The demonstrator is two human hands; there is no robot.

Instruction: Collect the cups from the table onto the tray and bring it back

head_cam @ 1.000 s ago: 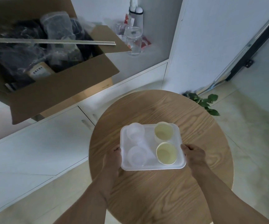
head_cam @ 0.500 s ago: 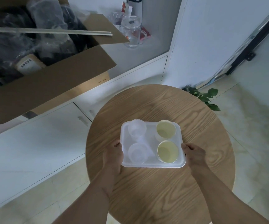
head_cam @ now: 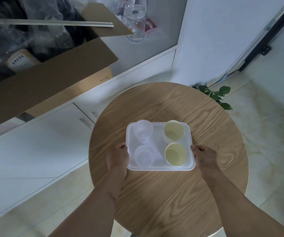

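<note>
Over round wood table (head_cam: 180, 103): left hand (head_cam: 118, 157), right hand (head_cam: 204, 156) grip tray (head_cam: 159, 166), seemingly lifted.

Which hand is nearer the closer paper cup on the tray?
Right. The right hand grips the tray edge beside the near paper cup; the left hand grips the opposite edge.

White tray (head_cam: 158, 134) over the round table (head_cam: 172, 194) carries two clear cups (head_cam: 143, 131) and two paper cups (head_cam: 174, 130).
</note>
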